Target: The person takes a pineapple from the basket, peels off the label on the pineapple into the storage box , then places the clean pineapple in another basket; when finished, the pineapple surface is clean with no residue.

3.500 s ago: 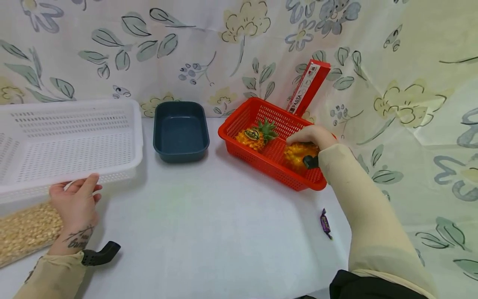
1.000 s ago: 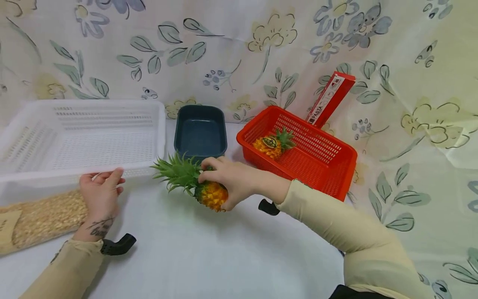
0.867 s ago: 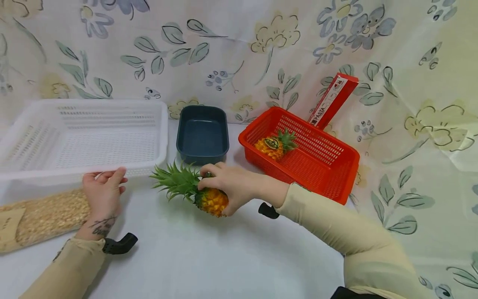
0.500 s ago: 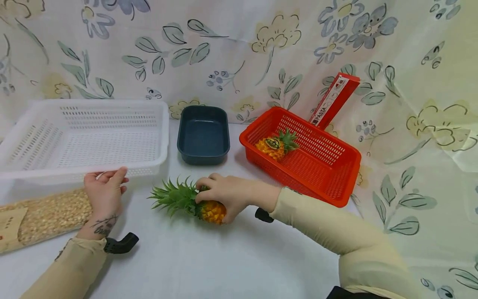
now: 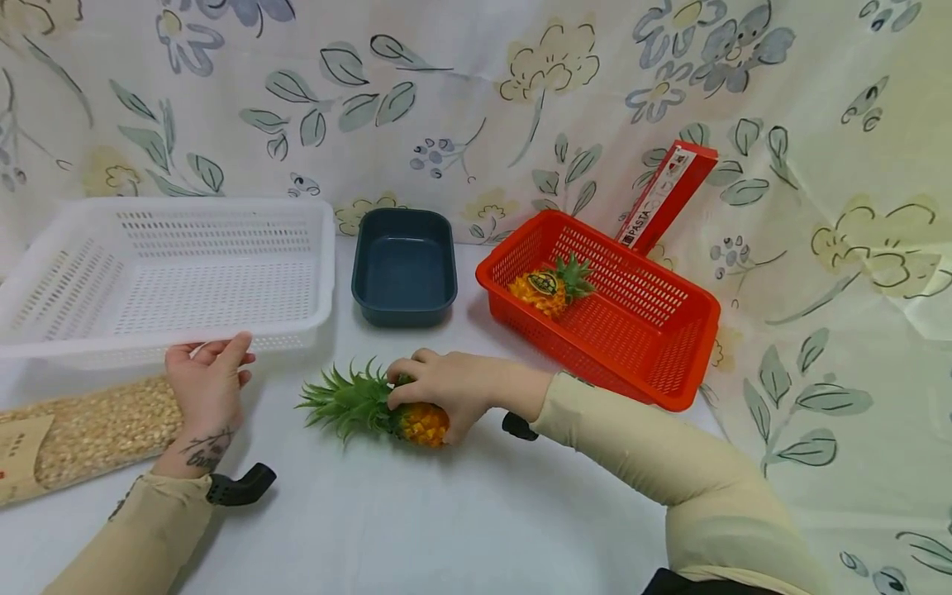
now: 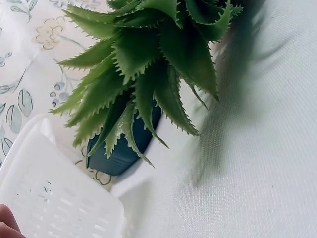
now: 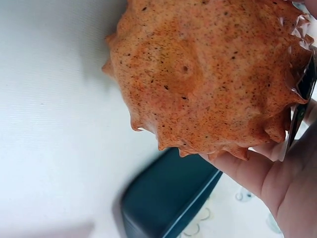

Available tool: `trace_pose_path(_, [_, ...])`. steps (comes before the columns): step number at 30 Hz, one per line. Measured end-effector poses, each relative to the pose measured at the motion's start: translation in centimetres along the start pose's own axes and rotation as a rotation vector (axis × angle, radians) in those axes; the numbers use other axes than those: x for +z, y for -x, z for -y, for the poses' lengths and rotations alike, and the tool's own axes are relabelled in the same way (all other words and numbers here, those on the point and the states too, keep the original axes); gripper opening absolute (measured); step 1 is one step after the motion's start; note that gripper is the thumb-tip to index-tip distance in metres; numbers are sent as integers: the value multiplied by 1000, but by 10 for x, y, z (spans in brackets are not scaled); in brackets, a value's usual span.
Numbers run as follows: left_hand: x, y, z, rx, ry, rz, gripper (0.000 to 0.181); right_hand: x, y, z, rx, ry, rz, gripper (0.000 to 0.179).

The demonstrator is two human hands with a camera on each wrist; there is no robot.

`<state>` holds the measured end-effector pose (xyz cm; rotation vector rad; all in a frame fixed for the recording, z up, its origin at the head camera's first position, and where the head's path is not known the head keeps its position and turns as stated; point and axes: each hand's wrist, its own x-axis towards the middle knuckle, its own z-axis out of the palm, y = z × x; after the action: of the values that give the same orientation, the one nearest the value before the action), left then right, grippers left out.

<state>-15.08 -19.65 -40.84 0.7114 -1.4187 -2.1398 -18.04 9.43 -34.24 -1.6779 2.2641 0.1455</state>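
Observation:
My right hand (image 5: 457, 384) grips a small artificial-looking pineapple (image 5: 424, 424) from above, over the middle of the table. It lies sideways, with its green leaves (image 6: 148, 54) pointing left. The base (image 7: 193, 74) of its orange body fills much of the right wrist view, and my palm covers part of its top. At the left, my left hand (image 5: 208, 384) pinches the front rim of a white perforated basket (image 5: 216, 306), thumb on top. A second pineapple (image 5: 539, 292) with a dark oval label lies in the red basket (image 5: 640, 330).
Between the two baskets stands a dark blue tub (image 5: 404, 316). A bag of pale grains or beans (image 5: 111, 430) lies in front of the white basket. A red pasta box (image 5: 669, 194) leans behind the red basket against the floral cloth (image 5: 476, 99).
My right hand has lifted a pineapple out of the red basket and carried it left, then lowered it slightly. My left hand has stayed on the white basket's rim.

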Motion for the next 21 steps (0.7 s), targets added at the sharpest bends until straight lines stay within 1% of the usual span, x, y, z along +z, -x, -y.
trace_pose_path(3, [0, 0, -1, -1, -5, 2, 49, -1, -1, 0, 0, -1, 11, 70])
trace_pose_path(7, [0, 1, -4, -25, -8, -1, 48, -1, -1, -1, 13, -16, 23, 72])
trace_pose_path(10, [0, 6, -8, -94, -37, 14, 50, -1, -1, -1, 19, -30, 24, 73])
trace_pose_path(12, [1, 12, -10, -162, -79, 57, 54, 0, -1, -1, 22, -36, 23, 73])
trace_pose_path(13, [1, 15, -11, -184, -133, 91, 57, 0, -1, -1, 23, -40, 23, 72])
trace_pose_path(14, [2, 19, -11, -195, -203, 140, 60, 0, -1, -1, 24, -42, 23, 72])
trace_pose_path(15, [2, 22, -11, -190, -282, 201, 63, -1, -1, -1, 26, -46, 24, 72])
trace_pose_path(16, [2, 26, -10, -167, -375, 277, 65, -1, -1, 0, 27, -47, 24, 72])
trace_pose_path(17, [2, 29, -9, -134, -473, 363, 66, -2, -1, 0, 28, -48, 25, 72])
trace_pose_path(19, [1, 34, -7, -30, -655, 546, 68, -2, 0, 0, 32, -55, 28, 72])
trace_pose_path(21, [-1, 38, -3, 48, -750, 724, 70, -3, 0, 1, 38, -61, 33, 71])
